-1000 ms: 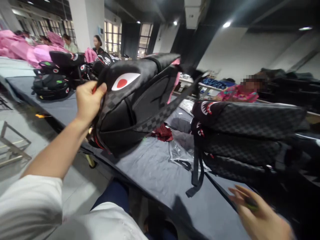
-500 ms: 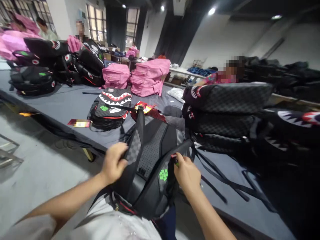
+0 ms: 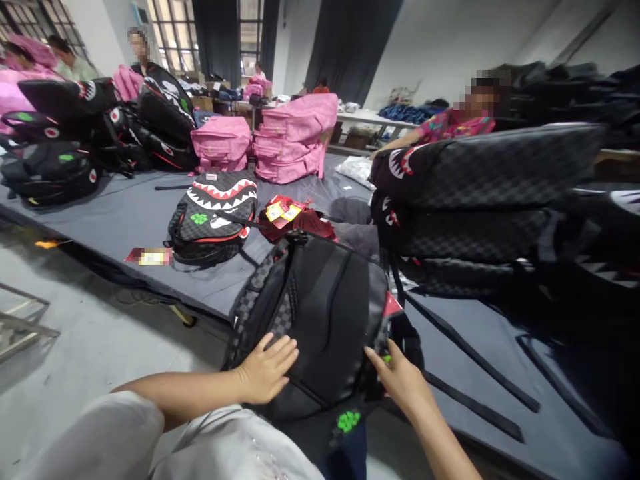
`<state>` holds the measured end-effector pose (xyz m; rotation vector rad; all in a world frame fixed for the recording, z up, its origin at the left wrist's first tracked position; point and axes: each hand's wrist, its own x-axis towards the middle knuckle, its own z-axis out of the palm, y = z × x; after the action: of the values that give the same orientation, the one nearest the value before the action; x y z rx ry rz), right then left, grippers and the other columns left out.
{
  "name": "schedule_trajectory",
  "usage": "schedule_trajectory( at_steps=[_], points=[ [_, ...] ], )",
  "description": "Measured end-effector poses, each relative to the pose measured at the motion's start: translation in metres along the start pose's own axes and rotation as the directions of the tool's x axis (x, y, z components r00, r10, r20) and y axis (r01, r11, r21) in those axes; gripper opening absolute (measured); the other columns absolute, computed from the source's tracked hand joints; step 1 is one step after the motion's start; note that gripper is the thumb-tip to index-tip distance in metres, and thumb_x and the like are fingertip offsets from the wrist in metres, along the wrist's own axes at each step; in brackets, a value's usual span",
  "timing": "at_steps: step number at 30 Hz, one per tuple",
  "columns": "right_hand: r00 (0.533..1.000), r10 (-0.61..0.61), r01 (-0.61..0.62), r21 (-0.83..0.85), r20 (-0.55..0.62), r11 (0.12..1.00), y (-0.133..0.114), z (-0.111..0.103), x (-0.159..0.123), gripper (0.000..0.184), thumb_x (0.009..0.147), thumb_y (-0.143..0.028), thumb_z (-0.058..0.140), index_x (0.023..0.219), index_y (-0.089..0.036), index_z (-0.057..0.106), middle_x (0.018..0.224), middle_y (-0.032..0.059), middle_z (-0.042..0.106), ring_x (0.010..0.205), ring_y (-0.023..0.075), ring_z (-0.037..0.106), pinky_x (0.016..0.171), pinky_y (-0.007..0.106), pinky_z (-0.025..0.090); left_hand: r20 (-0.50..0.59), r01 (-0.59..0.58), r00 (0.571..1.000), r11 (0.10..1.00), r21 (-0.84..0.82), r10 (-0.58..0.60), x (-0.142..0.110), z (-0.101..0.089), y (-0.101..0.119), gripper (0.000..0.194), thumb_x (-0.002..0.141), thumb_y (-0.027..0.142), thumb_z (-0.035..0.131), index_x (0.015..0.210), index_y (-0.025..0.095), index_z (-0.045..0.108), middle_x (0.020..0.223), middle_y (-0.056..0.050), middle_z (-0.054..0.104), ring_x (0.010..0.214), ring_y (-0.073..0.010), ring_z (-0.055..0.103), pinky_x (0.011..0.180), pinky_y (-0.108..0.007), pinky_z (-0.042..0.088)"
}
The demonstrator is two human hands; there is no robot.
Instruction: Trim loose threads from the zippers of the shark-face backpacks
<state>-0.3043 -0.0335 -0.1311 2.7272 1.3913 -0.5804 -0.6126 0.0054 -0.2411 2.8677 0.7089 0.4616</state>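
Observation:
A black and dark-grey checkered backpack (image 3: 330, 300) lies across the table edge in front of me, its smooth padded back facing up. My left hand (image 3: 267, 370) rests flat on the lower left of that back panel, fingers stretched out. At the right side my right hand (image 3: 397, 377) grips the bag's edge between thumb and fingers, next to a red tag (image 3: 393, 305). A shoulder strap with a green patch (image 3: 349, 420) hangs at the bottom, close to my body. The bag's front is hidden underneath.
Beyond lies a shark-mouth backpack (image 3: 215, 217) with a tag, beside red tags (image 3: 287, 213). Pink backpacks (image 3: 295, 137) are stacked behind; dark backpacks (image 3: 460, 200) pile up at right, more (image 3: 55, 170) at left. Loose straps (image 3: 470, 353) trail over the table (image 3: 115, 207). Several people work farther back.
My left hand has moved right, from beside the bag onto its back panel. The shoulder straps have shifted off the panel, leaving it exposed. My right hand has moved slightly down and right.

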Motion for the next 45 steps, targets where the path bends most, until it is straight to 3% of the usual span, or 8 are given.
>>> schedule_trajectory(
  at_steps=[3, 7, 12, 17, 22, 31, 35, 45],
  points=[
    [0.999, 0.001, -0.013, 0.237, 0.051, 0.972, 0.014, 0.004, 0.020, 0.069, 0.093, -0.059, 0.039, 0.146, -0.014, 0.040, 0.100, 0.0138, 0.075, 0.079, 0.0278, 0.074, 0.067, 0.035, 0.056, -0.074, -0.135, 0.988, 0.991, -0.003, 0.134, 0.055, -0.031, 0.014, 0.047, 0.098, 0.039, 0.044, 0.138, 0.019, 0.057, 0.150, -0.011, 0.052, 0.136, -0.0268, 0.047, 0.116, -0.046, 0.032],
    [0.997, -0.027, 0.028, 0.012, -0.068, 1.000, -0.009, 0.010, 0.012, 0.067, 0.095, -0.052, 0.032, 0.147, -0.011, 0.042, 0.102, 0.0197, 0.075, 0.095, 0.0356, 0.073, 0.075, 0.041, 0.054, -0.104, -0.448, 0.876, 0.875, 0.183, 0.471, 0.182, -0.058, -0.004, 0.048, 0.103, 0.038, 0.033, 0.129, 0.011, 0.063, 0.145, -0.016, 0.054, 0.139, -0.0292, 0.043, 0.117, -0.046, 0.029],
    [0.998, -0.056, 0.054, -0.069, -0.029, 0.996, -0.014, 0.010, -0.003, 0.062, 0.098, -0.050, 0.026, 0.144, -0.014, 0.048, 0.093, 0.0171, 0.076, 0.087, 0.0354, 0.075, 0.067, 0.040, 0.053, 0.149, -0.537, 0.843, 0.828, 0.161, 0.517, 0.286, -0.054, -0.027, 0.050, 0.099, 0.051, 0.043, 0.105, 0.013, 0.075, 0.091, -0.016, 0.075, 0.082, -0.0252, 0.070, 0.073, -0.039, 0.048],
    [0.983, -0.161, 0.160, -0.013, -0.091, 0.987, -0.007, 0.019, -0.002, 0.058, 0.098, -0.050, 0.033, 0.139, -0.017, 0.055, 0.096, 0.0167, 0.077, 0.090, 0.0358, 0.075, 0.067, 0.041, 0.055, 0.184, -0.613, 0.788, 0.779, 0.134, 0.588, 0.266, -0.088, -0.029, 0.045, 0.094, 0.052, 0.052, 0.079, 0.019, 0.078, 0.077, -0.011, 0.074, 0.075, -0.0245, 0.069, 0.070, -0.039, 0.043],
    [0.969, -0.205, 0.230, 0.206, -0.139, 0.951, -0.027, 0.023, -0.018, 0.043, 0.092, -0.037, 0.050, 0.125, -0.015, 0.067, 0.113, 0.0192, 0.074, 0.104, 0.0353, 0.071, 0.086, 0.045, 0.055, 0.101, -0.323, 0.946, 0.897, 0.300, 0.307, 0.239, -0.135, -0.083, 0.041, 0.093, 0.046, 0.059, 0.085, 0.010, 0.077, 0.087, -0.016, 0.073, 0.093, -0.0282, 0.062, 0.096, -0.052, 0.037],
    [0.952, -0.037, 0.294, 0.871, -0.305, 0.393, -0.032, -0.045, -0.023, 0.080, 0.083, -0.086, 0.041, 0.102, -0.015, 0.074, 0.058, 0.0018, 0.063, 0.040, 0.0133, 0.055, 0.038, 0.024, 0.041, 0.130, -0.383, 0.919, 0.919, 0.088, 0.371, 0.214, -0.092, -0.063, 0.038, 0.075, 0.048, 0.080, 0.093, 0.015, 0.073, 0.093, -0.009, 0.070, 0.108, -0.0325, 0.057, 0.111, -0.074, 0.026],
    [0.972, -0.050, 0.236, 0.947, -0.230, 0.219, -0.051, -0.032, -0.011, 0.067, 0.078, -0.075, 0.064, 0.116, -0.020, 0.069, 0.085, 0.0065, 0.075, 0.060, 0.0180, 0.068, 0.055, 0.030, 0.055, 0.047, -0.374, 0.927, 0.926, 0.056, 0.372, 0.204, -0.078, -0.061, 0.025, 0.079, 0.034, 0.078, 0.091, 0.014, 0.071, 0.093, -0.008, 0.068, 0.109, -0.0298, 0.058, 0.112, -0.074, 0.028],
    [0.902, 0.080, 0.307, 0.763, -0.423, 0.569, -0.085, 0.016, 0.003, 0.023, 0.083, -0.042, 0.067, 0.078, -0.020, 0.068, 0.070, -0.0002, 0.066, 0.061, 0.0153, 0.058, 0.058, 0.029, 0.049, -0.176, -0.415, 0.891, 0.908, 0.053, 0.418, 0.189, -0.050, -0.072, 0.011, 0.089, 0.028, 0.066, 0.084, 0.018, 0.064, 0.087, -0.002, 0.063, 0.107, -0.0214, 0.056, 0.123, -0.065, 0.021]
  ],
)
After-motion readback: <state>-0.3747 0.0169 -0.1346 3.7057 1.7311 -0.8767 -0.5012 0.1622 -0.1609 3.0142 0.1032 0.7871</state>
